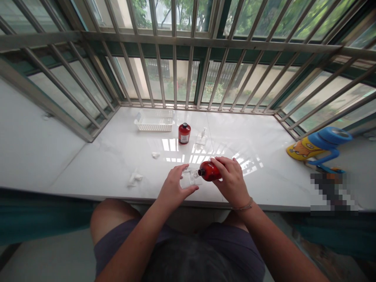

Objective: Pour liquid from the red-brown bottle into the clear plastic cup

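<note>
The left hand (173,185) is half curled, thumb and fingers around a clear bottle (190,178) at its right side. Facing it, the right hand (233,177) grips a red bottle (211,171), tipped so its dark mouth points at the left hand — right by the clear bottle's neck, though I cannot tell if they touch. A crumpled white scrap (135,179) lies left of the left hand. Ahead of both hands stands a second red bottle (184,134), upright — and, farther off and leftward, a white basket (154,127).
</note>
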`<state>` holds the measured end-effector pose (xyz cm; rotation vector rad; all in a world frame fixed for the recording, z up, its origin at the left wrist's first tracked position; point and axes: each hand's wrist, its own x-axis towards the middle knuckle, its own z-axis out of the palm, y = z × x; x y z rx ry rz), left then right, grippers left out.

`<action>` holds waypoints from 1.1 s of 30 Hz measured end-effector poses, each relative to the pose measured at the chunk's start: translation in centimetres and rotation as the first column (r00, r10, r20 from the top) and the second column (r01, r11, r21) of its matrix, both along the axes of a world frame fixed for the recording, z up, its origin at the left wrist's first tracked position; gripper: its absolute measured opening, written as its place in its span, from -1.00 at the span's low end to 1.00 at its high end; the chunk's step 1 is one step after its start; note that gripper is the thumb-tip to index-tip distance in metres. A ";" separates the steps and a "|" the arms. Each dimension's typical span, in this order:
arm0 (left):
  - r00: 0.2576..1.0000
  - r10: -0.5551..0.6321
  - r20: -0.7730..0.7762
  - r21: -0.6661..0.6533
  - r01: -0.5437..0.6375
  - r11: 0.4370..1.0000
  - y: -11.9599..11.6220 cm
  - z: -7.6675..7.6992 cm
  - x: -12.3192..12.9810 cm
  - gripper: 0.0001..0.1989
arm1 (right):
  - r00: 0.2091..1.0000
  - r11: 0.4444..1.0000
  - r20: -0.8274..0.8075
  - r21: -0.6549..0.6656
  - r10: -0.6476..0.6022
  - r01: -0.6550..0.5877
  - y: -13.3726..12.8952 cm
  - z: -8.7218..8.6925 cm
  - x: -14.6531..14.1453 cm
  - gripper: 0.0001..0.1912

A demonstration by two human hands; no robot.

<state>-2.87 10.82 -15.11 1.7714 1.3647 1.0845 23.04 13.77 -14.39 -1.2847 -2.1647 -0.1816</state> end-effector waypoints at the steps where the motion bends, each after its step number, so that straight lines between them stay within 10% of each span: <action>1: 1.000 0.000 0.004 -0.004 0.000 1.000 0.0 0.0 0.0 -0.22 | 1.000 1.000 0.003 0.003 -0.001 0.001 0.0 0.0 0.0 -0.36; 33: 0.998 -0.005 0.069 -0.064 0.010 0.998 -0.6 -0.3 0.5 -0.23 | 0.995 0.994 0.096 0.106 0.009 -0.019 0.0 1.0 0.3 -0.37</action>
